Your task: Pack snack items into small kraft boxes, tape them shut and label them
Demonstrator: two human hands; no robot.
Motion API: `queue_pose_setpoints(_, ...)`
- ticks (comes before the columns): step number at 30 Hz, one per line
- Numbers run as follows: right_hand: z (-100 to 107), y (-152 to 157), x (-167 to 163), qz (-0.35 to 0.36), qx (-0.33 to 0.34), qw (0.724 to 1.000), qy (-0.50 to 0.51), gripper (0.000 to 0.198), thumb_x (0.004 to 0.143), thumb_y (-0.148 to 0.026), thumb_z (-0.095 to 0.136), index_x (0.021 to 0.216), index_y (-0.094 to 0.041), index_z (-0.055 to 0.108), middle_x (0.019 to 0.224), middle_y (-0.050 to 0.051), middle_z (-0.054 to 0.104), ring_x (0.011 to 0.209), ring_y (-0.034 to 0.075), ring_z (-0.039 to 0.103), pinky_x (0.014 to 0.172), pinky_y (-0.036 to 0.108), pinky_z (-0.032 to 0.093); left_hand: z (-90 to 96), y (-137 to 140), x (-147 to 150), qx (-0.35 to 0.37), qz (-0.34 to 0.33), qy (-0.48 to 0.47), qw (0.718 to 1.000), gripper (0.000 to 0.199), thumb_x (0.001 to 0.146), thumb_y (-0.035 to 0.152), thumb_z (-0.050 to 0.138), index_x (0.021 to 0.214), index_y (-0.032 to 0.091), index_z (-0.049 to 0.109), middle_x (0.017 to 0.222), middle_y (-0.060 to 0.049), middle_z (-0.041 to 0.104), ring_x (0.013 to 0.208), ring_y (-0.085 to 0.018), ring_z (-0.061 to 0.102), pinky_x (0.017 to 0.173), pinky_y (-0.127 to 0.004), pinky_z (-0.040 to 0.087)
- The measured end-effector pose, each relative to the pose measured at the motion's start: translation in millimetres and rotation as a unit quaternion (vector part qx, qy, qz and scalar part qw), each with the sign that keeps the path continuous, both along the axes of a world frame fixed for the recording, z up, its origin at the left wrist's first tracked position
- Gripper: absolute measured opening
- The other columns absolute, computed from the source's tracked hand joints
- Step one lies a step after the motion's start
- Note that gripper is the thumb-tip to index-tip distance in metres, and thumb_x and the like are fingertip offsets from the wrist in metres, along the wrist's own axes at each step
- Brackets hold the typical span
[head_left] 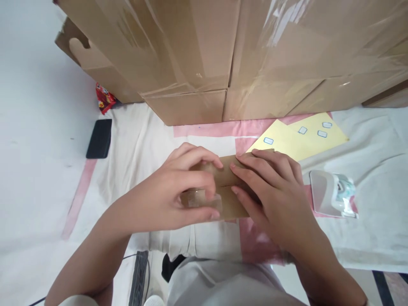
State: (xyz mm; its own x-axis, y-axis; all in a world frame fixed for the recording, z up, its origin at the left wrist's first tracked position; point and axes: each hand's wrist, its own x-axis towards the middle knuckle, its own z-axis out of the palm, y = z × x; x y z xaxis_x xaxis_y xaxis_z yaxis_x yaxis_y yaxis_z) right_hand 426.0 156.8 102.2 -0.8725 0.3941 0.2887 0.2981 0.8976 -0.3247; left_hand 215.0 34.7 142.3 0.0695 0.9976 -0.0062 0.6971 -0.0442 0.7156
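On white cloth [134, 140]: small cardboard box [228, 187], long axis left-right; left hand [178, 191] grip pinching tape, right hand [270, 191] flat.

Soft, even daylight is filling the scene, and the white cloth [366, 238] at the left is washing out almost to blank. Glare is streaking across the clear tape on the big cardboard boxes [255, 55], strongest at the upper right. Only faint shadows are falling under the left hand [178, 191] and right hand [274, 191]. The wide lens is bowing the box edges, and the corners are looking slightly soft.
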Motion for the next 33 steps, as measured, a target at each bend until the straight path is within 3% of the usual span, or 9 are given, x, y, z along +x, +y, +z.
queue_pose_setpoints(8,0,-1,-1,-0.015,-0.011,1.0,-0.003,0.026,0.098,-0.03,0.057,0.122,-0.024,0.067,0.134,0.007,0.065,0.126,0.032,0.051,0.109,0.055,0.038,-14.6,10,1,-0.003,0.034,0.089,0.995,0.025,0.082,0.048,0.077,0.083,0.026,0.064,0.139,-0.003,0.051,0.128,-0.032,0.045,0.104,-0.053,0.049)
queue_pose_setpoints(10,0,-1,-1,-0.017,-0.01,1.0,-0.001,0.025,0.098,-0.029,0.058,0.121,-0.024,0.067,0.134,0.007,0.066,0.126,0.032,0.051,0.109,0.055,0.038,-18.6,9,2,-0.003,0.069,0.14,0.988,0.037,0.078,0.055,0.078,0.099,0.027,0.064,0.15,-0.006,0.041,0.136,-0.038,0.037,0.106,-0.06,0.044)
queue_pose_setpoints(12,-1,-1,-1,-0.02,-0.008,1.0,0.002,0.025,0.098,-0.029,0.058,0.12,-0.024,0.068,0.134,0.007,0.066,0.126,0.033,0.051,0.108,0.056,0.038,-22.1,8,2,0.0,0.103,0.177,0.979,0.065,0.073,0.064,0.078,0.122,0.027,0.057,0.158,-0.012,0.032,0.14,-0.044,0.031,0.106,-0.067,0.038)
queue_pose_setpoints(14,-2,-2,-1,-0.021,-0.006,1.0,0.003,0.026,0.098,-0.029,0.058,0.121,-0.024,0.068,0.134,0.007,0.066,0.126,0.033,0.051,0.108,0.055,0.038,-24.6,10,4,-0.009,0.116,0.185,0.976,0.081,0.074,0.069,0.075,0.138,0.027,0.048,0.158,-0.014,0.034,0.14,-0.045,0.033,0.106,-0.067,0.036)
queue_pose_setpoints(18,-3,-2,-1,-0.021,-0.004,1.0,0.007,0.027,0.097,-0.029,0.059,0.122,-0.025,0.068,0.134,0.007,0.066,0.126,0.033,0.051,0.108,0.055,0.038,-25.4,15,10,-0.063,0.138,0.157,0.976,0.047,0.09,0.062,0.061,0.124,0.03,0.061,0.128,-0.004,0.065,0.115,-0.03,0.058,0.099,-0.05,0.04)
queue_pose_setpoints(20,-4,-3,-1,-0.023,-0.007,1.0,0.009,0.026,0.096,-0.029,0.06,0.121,-0.024,0.068,0.134,0.006,0.065,0.127,0.032,0.051,0.109,0.054,0.038,-24.7,18,13,-0.078,0.153,0.138,0.975,0.035,0.092,0.057,0.059,0.112,0.029,0.067,0.109,0.001,0.071,0.098,-0.025,0.063,0.093,-0.043,0.041)
queue_pose_setpoints(23,-4,-3,0,-0.025,-0.023,0.999,0.019,0.023,0.096,-0.027,0.06,0.117,-0.024,0.068,0.135,0.006,0.065,0.129,0.031,0.05,0.111,0.054,0.038,-25.0,19,16,-0.072,0.17,0.113,0.976,0.027,0.094,0.05,0.058,0.105,0.028,0.07,0.101,0.002,0.071,0.092,-0.022,0.063,0.085,-0.037,0.042)
queue_pose_setpoints(28,-2,0,5,-0.035,-0.094,0.994,0.039,0.024,0.092,-0.029,0.063,0.115,-0.021,0.067,0.148,0.011,0.054,0.142,0.035,0.038,0.112,0.058,0.041,-27.4,18,14,-0.061,0.199,0.083,0.974,0.031,0.101,0.043,0.044,0.096,0.028,0.07,0.1,0.003,0.072,0.089,-0.02,0.064,0.077,-0.034,0.042)
queue_pose_setpoints(33,0,0,10,-0.021,-0.142,0.989,0.047,0.032,0.091,-0.033,0.067,0.12,-0.021,0.063,0.151,0.012,0.049,0.147,0.033,0.033,0.115,0.06,0.04,-23.5,13,15,-0.074,0.144,0.181,0.97,0.044,0.084,0.065,0.063,0.106,0.027,0.063,0.101,-0.001,0.071,0.092,-0.028,0.064,0.076,-0.038,0.041)
